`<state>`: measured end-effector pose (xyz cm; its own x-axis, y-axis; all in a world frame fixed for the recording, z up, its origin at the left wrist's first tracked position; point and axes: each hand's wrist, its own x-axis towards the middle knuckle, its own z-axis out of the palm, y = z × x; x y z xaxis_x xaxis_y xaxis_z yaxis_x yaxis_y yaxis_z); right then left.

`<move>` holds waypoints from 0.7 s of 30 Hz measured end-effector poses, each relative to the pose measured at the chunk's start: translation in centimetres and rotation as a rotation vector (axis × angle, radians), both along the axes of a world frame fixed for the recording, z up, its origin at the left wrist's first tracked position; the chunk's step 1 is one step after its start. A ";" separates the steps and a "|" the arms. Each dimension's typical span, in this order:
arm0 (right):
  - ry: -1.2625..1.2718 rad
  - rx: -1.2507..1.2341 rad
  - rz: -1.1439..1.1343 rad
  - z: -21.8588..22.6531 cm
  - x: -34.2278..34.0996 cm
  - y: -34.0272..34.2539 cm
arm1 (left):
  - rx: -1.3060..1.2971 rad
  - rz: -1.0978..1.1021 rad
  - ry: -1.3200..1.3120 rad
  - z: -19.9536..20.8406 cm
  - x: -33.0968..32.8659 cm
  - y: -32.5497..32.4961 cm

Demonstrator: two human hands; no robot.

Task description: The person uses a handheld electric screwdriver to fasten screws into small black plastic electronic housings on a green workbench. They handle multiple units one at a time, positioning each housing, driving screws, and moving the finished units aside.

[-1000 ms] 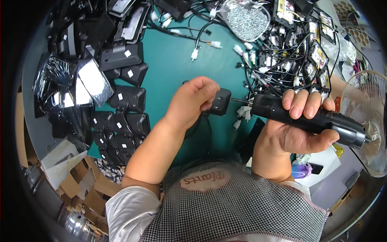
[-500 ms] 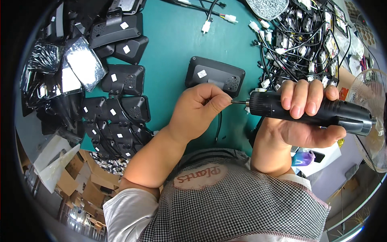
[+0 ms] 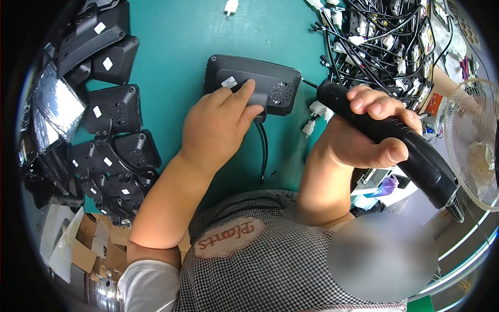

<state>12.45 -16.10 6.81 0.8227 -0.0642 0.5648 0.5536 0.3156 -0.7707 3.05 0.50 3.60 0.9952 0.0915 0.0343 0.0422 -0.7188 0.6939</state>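
Note:
A black plastic housing [image 3: 254, 70] lies back side up on the green table in front of me, with a small white label, a cluster of holes and a black cable hanging from its near edge. My left hand [image 3: 210, 127] rests on the housing, index finger stretched across it and thumb held apart. Wrapped around a black electric screwdriver [image 3: 429, 169] is my right hand [image 3: 364, 130]. The screwdriver's bit reaches left to the housing's upper right corner and appears to meet it there. Whether a screw sits at the tip is too small to tell.
Several similar black housings [image 3: 112, 109] with cables are lined up on the left, beside silvery plastic bags [image 3: 60, 104]. A heap of wired parts with white connectors [image 3: 387, 41] fills the back right. A fan [image 3: 475, 145] stands at the far right. Cardboard boxes [image 3: 86, 249] lie low on the left.
The screwdriver's bit has moved from my left fingertips to the housing's corner, and the tool is now tilted. My left hand has left the bit and come onto the housing. The view has shifted.

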 end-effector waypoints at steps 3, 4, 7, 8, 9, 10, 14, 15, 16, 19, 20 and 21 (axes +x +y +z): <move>-0.012 -0.019 -0.014 -0.9 0.1 -0.2 | 0.023 -0.012 -0.028 -0.8 -0.2 -0.1; -0.011 -0.017 -0.027 -1.1 0.1 -0.1 | 0.011 -0.013 -0.021 -0.8 -0.2 0.1; -0.001 -0.054 -0.049 -1.7 0.1 -0.1 | -0.007 -0.020 0.000 -0.8 -0.2 0.2; 0.006 -0.096 -0.046 -1.9 0.0 -0.4 | -0.009 -0.023 0.006 -0.8 -0.2 0.2; 0.010 -0.119 -0.044 -2.1 0.0 -0.5 | -0.015 -0.021 0.006 -0.8 -0.2 0.2; 0.016 -0.140 -0.038 -2.4 0.0 -0.6 | -0.018 -0.016 0.010 -0.8 -0.2 0.2; 0.015 -0.150 -0.064 -2.7 0.2 -0.4 | -0.034 -0.015 0.012 -1.0 -0.2 0.3; 0.016 -0.149 -0.057 -2.7 0.3 -0.3 | -0.036 -0.015 0.014 -1.0 -0.2 0.3; 0.017 -0.146 -0.051 -2.7 0.4 -0.2 | -0.037 -0.014 0.015 -1.0 -0.2 0.3; 0.029 -0.133 -0.022 -3.0 0.2 -0.1 | -0.043 -0.012 0.022 -0.9 -0.1 0.3; 0.009 -0.060 -0.048 -2.7 0.2 0.3 | -0.046 -0.011 0.027 -0.9 -0.1 0.3; 0.002 -0.100 -0.074 -2.4 0.1 0.0 | -0.045 -0.010 0.024 -1.0 0.0 0.4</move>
<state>12.56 -16.14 4.38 0.8189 -0.0680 0.5700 0.5711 0.1955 -0.7972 3.05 0.86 2.61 0.9966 0.0825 0.0064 0.0523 -0.6873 0.7245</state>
